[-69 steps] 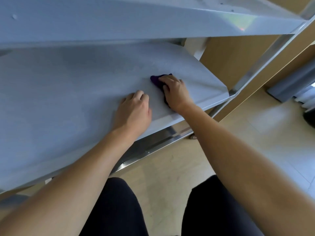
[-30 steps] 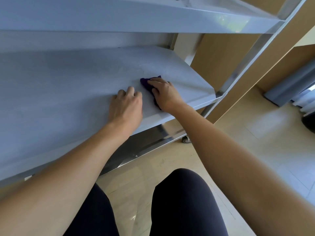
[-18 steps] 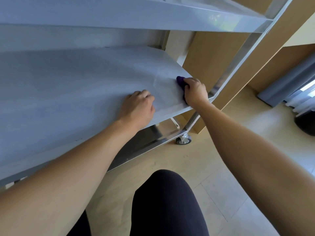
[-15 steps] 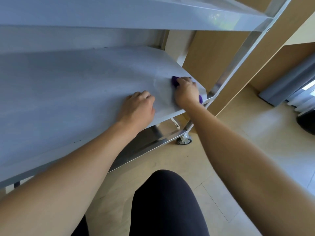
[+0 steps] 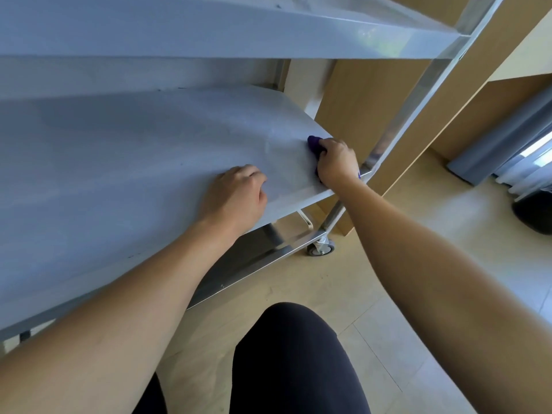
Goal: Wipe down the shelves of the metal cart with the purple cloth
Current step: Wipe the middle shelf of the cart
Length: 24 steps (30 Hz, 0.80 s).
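Observation:
The metal cart's middle shelf (image 5: 125, 162) spreads across the left and centre, under the top shelf (image 5: 209, 28). My right hand (image 5: 336, 162) presses the purple cloth (image 5: 313, 144) onto the shelf's near right corner; only a bunched end of the cloth shows past my fingers. My left hand (image 5: 236, 198) rests knuckles-up on the shelf near its front edge, fingers curled, holding nothing. The bottom shelf (image 5: 254, 258) shows below.
The cart's right front post (image 5: 418, 94) rises beside my right hand, with a caster wheel (image 5: 321, 249) at its foot. A wooden cabinet (image 5: 373, 100) stands behind. My dark-clothed knee (image 5: 292, 354) is over the tiled floor. Grey curtain (image 5: 501, 135) at right.
My right hand has slid the cloth from the middle of the shelf to its right corner, back a little, then right again. The left hand has stayed in place on the shelf.

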Each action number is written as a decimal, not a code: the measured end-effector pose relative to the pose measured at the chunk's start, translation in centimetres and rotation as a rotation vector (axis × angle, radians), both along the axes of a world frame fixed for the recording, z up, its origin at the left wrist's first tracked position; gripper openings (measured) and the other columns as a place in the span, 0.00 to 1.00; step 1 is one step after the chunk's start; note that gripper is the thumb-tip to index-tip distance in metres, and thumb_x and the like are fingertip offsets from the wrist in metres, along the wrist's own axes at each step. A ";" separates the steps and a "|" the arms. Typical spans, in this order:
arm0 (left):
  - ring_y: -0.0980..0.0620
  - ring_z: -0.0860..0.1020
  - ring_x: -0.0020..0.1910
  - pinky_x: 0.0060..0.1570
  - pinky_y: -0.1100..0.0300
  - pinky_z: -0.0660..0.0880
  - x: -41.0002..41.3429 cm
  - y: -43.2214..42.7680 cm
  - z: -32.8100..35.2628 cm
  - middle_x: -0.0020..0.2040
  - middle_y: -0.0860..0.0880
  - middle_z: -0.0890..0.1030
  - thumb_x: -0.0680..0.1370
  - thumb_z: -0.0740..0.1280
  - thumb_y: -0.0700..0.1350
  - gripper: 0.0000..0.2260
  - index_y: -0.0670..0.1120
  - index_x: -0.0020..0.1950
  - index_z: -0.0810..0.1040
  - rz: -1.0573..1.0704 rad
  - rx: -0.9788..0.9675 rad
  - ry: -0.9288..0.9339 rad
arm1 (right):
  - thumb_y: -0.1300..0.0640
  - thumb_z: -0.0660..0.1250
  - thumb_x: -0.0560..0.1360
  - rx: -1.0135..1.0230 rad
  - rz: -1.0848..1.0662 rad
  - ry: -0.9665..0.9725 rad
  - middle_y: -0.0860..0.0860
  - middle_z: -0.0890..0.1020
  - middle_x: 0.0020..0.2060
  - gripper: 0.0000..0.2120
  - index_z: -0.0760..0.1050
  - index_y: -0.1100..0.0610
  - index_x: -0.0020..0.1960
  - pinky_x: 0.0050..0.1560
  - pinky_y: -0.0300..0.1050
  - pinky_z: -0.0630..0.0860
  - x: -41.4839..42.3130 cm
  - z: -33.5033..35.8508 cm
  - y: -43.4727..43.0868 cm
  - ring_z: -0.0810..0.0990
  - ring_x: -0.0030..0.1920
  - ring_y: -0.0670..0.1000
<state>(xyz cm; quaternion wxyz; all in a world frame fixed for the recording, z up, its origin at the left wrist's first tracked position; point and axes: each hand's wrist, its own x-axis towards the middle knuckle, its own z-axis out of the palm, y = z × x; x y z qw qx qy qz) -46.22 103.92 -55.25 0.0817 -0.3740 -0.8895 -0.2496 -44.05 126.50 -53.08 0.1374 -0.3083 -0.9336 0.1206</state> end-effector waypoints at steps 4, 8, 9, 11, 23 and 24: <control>0.42 0.75 0.57 0.57 0.48 0.72 0.0 0.1 0.2 0.58 0.45 0.79 0.76 0.60 0.40 0.13 0.41 0.56 0.80 0.006 -0.034 0.013 | 0.63 0.53 0.79 0.077 0.148 -0.023 0.52 0.72 0.68 0.20 0.72 0.54 0.67 0.64 0.50 0.70 -2.7 -0.6 -4.4 0.68 0.66 0.59; 0.43 0.75 0.57 0.56 0.49 0.73 -0.1 -0.2 0.2 0.58 0.46 0.79 0.76 0.60 0.41 0.14 0.43 0.57 0.80 0.015 -0.024 0.000 | 0.61 0.54 0.81 0.084 0.457 0.022 0.49 0.70 0.71 0.20 0.70 0.52 0.71 0.66 0.46 0.66 -3.2 -1.3 -6.2 0.70 0.66 0.58; 0.43 0.75 0.57 0.56 0.49 0.73 -0.1 -0.2 0.2 0.59 0.46 0.79 0.76 0.60 0.41 0.14 0.43 0.58 0.80 0.010 -0.010 -0.008 | 0.61 0.54 0.81 0.074 0.468 0.042 0.49 0.71 0.70 0.20 0.71 0.52 0.71 0.66 0.47 0.67 -3.0 -1.2 -5.4 0.71 0.65 0.58; 0.43 0.75 0.59 0.59 0.50 0.72 0.0 -0.1 0.2 0.60 0.47 0.79 0.76 0.60 0.40 0.15 0.43 0.60 0.80 0.001 0.016 -0.019 | 0.62 0.55 0.80 0.066 0.406 0.084 0.50 0.73 0.69 0.20 0.73 0.52 0.69 0.64 0.48 0.70 -2.2 -1.0 -3.1 0.73 0.64 0.58; 0.43 0.76 0.56 0.54 0.48 0.74 0.0 0.1 0.3 0.56 0.47 0.80 0.75 0.59 0.41 0.13 0.42 0.53 0.80 0.042 -0.037 -0.006 | 0.63 0.54 0.80 0.071 0.413 0.072 0.51 0.72 0.70 0.21 0.72 0.53 0.69 0.67 0.50 0.68 -4.8 -1.4 -5.3 0.69 0.67 0.58; 0.43 0.76 0.56 0.54 0.48 0.74 0.0 0.0 0.2 0.57 0.47 0.80 0.75 0.59 0.41 0.13 0.42 0.53 0.80 0.048 -0.029 -0.008 | 0.63 0.55 0.81 0.069 0.488 0.077 0.51 0.72 0.70 0.20 0.72 0.53 0.70 0.68 0.49 0.66 -4.7 -1.4 -5.3 0.69 0.67 0.58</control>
